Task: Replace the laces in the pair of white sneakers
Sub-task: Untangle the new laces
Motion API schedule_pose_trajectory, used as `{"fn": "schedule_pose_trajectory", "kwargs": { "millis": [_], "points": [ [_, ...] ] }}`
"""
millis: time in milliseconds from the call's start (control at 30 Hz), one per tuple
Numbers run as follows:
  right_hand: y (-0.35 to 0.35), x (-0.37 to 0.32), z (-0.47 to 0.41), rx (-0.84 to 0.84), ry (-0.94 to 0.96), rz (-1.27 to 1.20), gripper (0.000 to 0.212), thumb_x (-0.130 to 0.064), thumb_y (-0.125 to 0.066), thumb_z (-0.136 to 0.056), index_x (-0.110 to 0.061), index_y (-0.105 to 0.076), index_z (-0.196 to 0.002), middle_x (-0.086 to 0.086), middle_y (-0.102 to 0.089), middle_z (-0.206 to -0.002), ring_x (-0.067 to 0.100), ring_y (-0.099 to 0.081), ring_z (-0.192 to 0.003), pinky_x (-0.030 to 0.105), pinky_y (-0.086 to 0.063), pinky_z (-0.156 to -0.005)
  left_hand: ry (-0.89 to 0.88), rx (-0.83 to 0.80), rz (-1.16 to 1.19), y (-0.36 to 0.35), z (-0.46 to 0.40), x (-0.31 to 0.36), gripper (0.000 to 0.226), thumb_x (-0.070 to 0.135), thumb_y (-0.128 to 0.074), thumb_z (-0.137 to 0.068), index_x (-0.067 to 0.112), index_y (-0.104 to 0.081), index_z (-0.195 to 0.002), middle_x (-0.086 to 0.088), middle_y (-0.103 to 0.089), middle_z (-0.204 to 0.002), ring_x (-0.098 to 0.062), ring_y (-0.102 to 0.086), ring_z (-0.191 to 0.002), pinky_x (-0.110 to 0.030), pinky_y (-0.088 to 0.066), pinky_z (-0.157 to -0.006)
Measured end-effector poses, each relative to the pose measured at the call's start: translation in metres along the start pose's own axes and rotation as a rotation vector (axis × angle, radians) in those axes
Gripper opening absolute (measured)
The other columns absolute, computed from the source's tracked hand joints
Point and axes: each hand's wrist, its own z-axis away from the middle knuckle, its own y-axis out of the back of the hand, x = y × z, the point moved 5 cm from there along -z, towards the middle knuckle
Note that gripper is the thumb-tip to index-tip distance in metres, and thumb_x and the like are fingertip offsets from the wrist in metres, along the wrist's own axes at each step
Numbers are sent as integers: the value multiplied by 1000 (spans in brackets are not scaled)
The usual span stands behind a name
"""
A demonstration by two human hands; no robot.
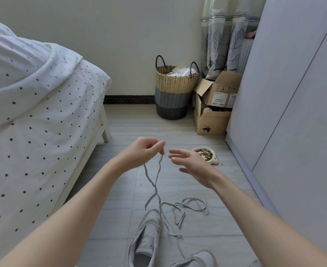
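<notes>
Lace up in your left hand, right hand free

Your left hand (141, 151) pinches a grey lace (152, 182) w/ fingertips; it hangs twisted down to the unlaced sneaker (146, 239) on the floor. Right hand (190, 162) is spread open, holding nothing. 2nd lace (185, 208) lies loose beside it; other sneaker (197, 258) at the bottom edge, prob unlaced too.

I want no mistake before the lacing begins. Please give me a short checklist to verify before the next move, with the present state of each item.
1. Left hand pinches the lace: ok.
2. Right hand free, holds nothing: ok.
3. Held lace hangs untwisted: not ok, its strands cross.
4. Near sneaker open, without a lace: ok.
5. Second sneaker within reach: ok.
6. Second lace untangled on the floor: cannot tell.
</notes>
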Motion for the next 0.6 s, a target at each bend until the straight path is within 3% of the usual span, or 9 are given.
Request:
{"fn": "schedule_pose_trajectory", "kwargs": {
  "millis": [100, 167, 233, 367, 433, 533, 600],
  "points": [
    [-20, -6, 3, -131, 19, 3, 35, -21, -63, -88, -22, -57, -123, -2, -60, -125, 11, -52, -118, 33, -37, -103, 18, -57, 114, -1, 3, 6, 34, 32, -50, -95, 6, -66, -79, 5, -42, -53, -11, -38, -52, -23, -34, -53],
    [-29, -7, 3, -137, 39, 17, 21, -24, -63, -88, -21, -66, -108, -3, -65, -117, 9, -56, -112, 30, -40, -99, 22, -62, 150, 3, 4, 8, 34, 32, -53, -93, 5, -66, -78, 5, -41, -52, -9, -36, -50, -20, -32, -52],
    [-28, -9, 1, -26, 76, -15, 12, -23, -59, -90, -17, -68, -95, 1, -70, -104, 11, -61, -104, 29, -44, -94, 28, -37, 119, 7, 5, 8, 32, 33, -55, -92, 8, -66, -75, 3, -39, -54, -8, -34, -49, -21, -31, -51],
    [1, -5, 0, 280, 49, -241, 20, -10, -44, -97, -9, -63, -88, 9, -69, -83, 23, -66, -87, 36, -50, -89, 84, 39, 42, 20, 10, -5, 30, 37, -58, -89, 14, -64, -72, 6, -36, -51, -7, -32, -46, -19, -31, -49],
    [21, 2, 3, 401, 7, -263, 20, -9, -42, -98, -4, -62, -95, 9, -67, -78, 20, -65, -77, 36, -50, -86, 146, 36, 223, 27, 13, -15, 32, 38, -57, -88, 11, -62, -71, 5, -32, -52, -10, -29, -48, -20, -30, -50],
    [49, 21, 8, 589, -101, -267, 20, -7, -45, -95, -2, -64, -98, 7, -65, -72, 17, -62, -66, 39, -51, -84, 177, 104, 689, 42, 15, -23, 32, 38, -55, -85, 15, -56, -63, 5, -29, -51, -10, -26, -47, -18, -30, -45],
    [65, 33, 11, 721, -177, -239, 19, -7, -48, -92, -3, -67, -95, 6, -67, -69, 16, -62, -62, 31, -52, -67, 154, 180, 865, 52, 14, -26, 32, 38, -52, -87, 17, -51, -62, 7, -29, -50, -9, -25, -45, -18, -28, -43]
  ]
}}
